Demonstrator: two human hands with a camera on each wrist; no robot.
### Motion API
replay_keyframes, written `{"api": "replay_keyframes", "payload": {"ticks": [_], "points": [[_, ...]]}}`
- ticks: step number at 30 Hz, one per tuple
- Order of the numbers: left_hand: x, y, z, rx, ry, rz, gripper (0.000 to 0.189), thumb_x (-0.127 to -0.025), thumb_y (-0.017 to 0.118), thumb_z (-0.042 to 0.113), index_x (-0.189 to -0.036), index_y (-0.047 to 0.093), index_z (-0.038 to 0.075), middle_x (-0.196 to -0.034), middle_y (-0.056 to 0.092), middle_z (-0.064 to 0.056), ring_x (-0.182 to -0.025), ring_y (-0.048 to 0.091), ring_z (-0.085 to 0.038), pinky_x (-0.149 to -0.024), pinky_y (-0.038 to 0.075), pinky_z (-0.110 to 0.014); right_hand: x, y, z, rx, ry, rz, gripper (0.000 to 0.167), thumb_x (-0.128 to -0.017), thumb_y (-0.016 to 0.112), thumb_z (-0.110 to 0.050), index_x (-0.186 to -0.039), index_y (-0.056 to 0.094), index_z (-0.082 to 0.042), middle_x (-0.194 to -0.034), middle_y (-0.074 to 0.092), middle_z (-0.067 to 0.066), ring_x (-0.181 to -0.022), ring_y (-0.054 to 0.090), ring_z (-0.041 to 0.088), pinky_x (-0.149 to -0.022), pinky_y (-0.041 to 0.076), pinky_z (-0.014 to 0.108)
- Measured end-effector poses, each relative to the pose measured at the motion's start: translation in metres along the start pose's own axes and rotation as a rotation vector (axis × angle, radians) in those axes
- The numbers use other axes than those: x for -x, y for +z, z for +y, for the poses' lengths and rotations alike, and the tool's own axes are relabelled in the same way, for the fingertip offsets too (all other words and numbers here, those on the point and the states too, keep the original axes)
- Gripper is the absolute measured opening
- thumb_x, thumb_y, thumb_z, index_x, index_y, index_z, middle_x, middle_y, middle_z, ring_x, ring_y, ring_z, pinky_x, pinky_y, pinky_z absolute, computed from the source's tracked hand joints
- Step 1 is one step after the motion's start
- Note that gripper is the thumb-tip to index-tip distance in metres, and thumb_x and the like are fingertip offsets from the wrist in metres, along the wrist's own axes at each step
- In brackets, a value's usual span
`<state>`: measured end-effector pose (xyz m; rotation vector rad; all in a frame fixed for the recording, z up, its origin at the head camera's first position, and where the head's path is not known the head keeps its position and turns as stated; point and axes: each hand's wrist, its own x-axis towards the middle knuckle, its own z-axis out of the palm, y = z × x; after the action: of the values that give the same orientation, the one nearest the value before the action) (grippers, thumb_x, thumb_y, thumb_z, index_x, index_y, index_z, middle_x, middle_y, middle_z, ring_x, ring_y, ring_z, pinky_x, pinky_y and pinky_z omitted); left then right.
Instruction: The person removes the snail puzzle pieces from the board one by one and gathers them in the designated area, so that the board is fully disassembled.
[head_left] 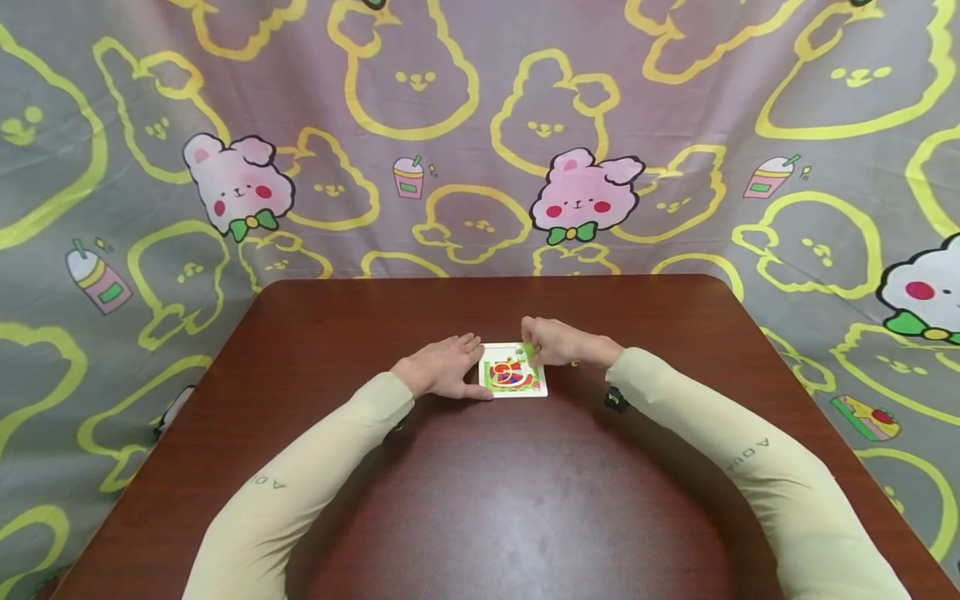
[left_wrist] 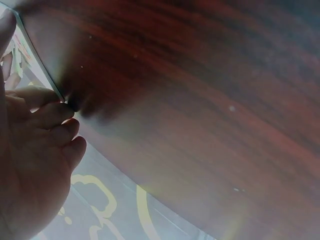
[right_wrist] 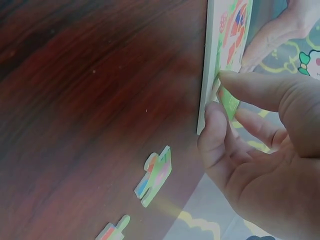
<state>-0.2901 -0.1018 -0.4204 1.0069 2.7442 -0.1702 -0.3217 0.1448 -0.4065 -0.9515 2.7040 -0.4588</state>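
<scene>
A small jigsaw puzzle board (head_left: 513, 395) with a white frame and a red, blue and green picture lies flat on the table. My left hand (head_left: 447, 367) rests along its left edge, thumb at the near corner and fingers toward the far one. In the left wrist view that hand's (left_wrist: 40, 150) fingertips sit right at the board's edge (left_wrist: 39, 62). Over the board's far right corner, my right hand (head_left: 558, 340) pinches a green puzzle piece (right_wrist: 230, 104) between thumb and fingers. The piece is tilted and partly hidden by the fingers.
Two loose puzzle pieces, one mostly green (right_wrist: 159, 175) and one with a rounded tab (right_wrist: 115, 231), lie on the brown table (head_left: 517, 500) by the right hand. Behind the table hangs a patterned cloth (head_left: 465, 167).
</scene>
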Motion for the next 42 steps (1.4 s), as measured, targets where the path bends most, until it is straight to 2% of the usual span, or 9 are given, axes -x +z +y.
{"api": "replay_keyframes", "payload": {"ticks": [7,16,20,25,29,35,39,42], "points": [[0.000,-0.001,0.000,0.000,0.001,-0.015,0.105,-0.083,0.044,0.081,-0.155,0.028,0.005,-0.162,0.025,-0.015,-0.152,0.021,-0.028,-0.124,0.023,-0.039,0.000,0.001,-0.002,0.019,0.000,0.029,0.030,-0.083,0.076,-0.010,-0.103,0.054,-0.005,-0.095,0.061,0.010,-0.086,0.060,0.022,-0.075,0.051,0.035],[0.000,-0.002,-0.001,-0.007,-0.007,-0.015,0.105,-0.083,0.045,0.081,-0.155,0.028,0.006,-0.162,0.025,-0.014,-0.152,0.021,-0.027,-0.124,0.022,-0.039,-0.001,-0.004,0.000,-0.018,-0.026,0.068,0.016,-0.087,0.070,-0.007,-0.095,0.056,-0.009,-0.088,0.064,0.006,-0.077,0.056,0.016,-0.069,0.047,0.030],[-0.001,-0.002,-0.001,-0.010,-0.005,-0.008,0.105,-0.083,0.045,0.081,-0.154,0.029,0.006,-0.162,0.025,-0.014,-0.152,0.021,-0.027,-0.124,0.023,-0.039,0.001,-0.008,0.001,-0.090,-0.035,0.080,0.012,-0.088,0.070,-0.007,-0.090,0.058,-0.010,-0.081,0.065,0.003,-0.070,0.056,0.013,-0.064,0.047,0.027],[0.000,-0.001,-0.001,-0.016,0.007,-0.001,0.104,-0.084,0.045,0.080,-0.154,0.031,0.005,-0.161,0.027,-0.015,-0.151,0.023,-0.028,-0.123,0.024,-0.039,0.008,-0.012,0.003,-0.213,0.006,0.067,0.011,-0.090,0.069,-0.010,-0.089,0.058,-0.011,-0.077,0.064,0.002,-0.062,0.059,0.014,-0.054,0.048,0.025],[0.001,-0.001,-0.001,-0.022,0.014,0.004,0.104,-0.084,0.046,0.079,-0.153,0.031,0.003,-0.161,0.028,-0.016,-0.151,0.024,-0.029,-0.123,0.024,-0.039,0.014,-0.015,0.008,-0.304,0.043,0.052,0.010,-0.091,0.068,-0.011,-0.091,0.058,-0.009,-0.080,0.066,0.011,-0.062,0.061,0.020,-0.051,0.049,0.027],[0.001,0.000,-0.001,-0.027,0.008,-0.001,0.103,-0.085,0.045,0.079,-0.154,0.030,0.004,-0.162,0.026,-0.015,-0.152,0.022,-0.028,-0.123,0.023,-0.039,0.026,-0.019,0.020,-0.422,0.095,0.041,0.010,-0.092,0.067,-0.013,-0.094,0.058,-0.009,-0.087,0.064,0.024,-0.063,0.061,0.032,-0.057,0.054,0.045],[0.001,0.000,-0.001,-0.029,0.010,-0.001,0.103,-0.085,0.045,0.079,-0.154,0.029,0.004,-0.162,0.026,-0.015,-0.152,0.022,-0.028,-0.124,0.023,-0.039,0.033,-0.021,0.029,-0.457,0.106,0.061,0.011,-0.092,0.067,-0.013,-0.095,0.058,-0.007,-0.085,0.064,0.020,-0.072,0.064,0.041,-0.062,0.055,0.050],[0.000,0.001,-0.001,-0.035,0.012,0.005,0.103,-0.084,0.045,0.080,-0.154,0.030,0.005,-0.162,0.027,-0.015,-0.151,0.022,-0.027,-0.123,0.023,-0.038,0.040,-0.022,0.037,-0.455,0.106,0.076,0.012,-0.093,0.067,-0.014,-0.096,0.059,-0.007,-0.083,0.064,0.014,-0.073,0.064,0.039,-0.063,0.056,0.048]]}}
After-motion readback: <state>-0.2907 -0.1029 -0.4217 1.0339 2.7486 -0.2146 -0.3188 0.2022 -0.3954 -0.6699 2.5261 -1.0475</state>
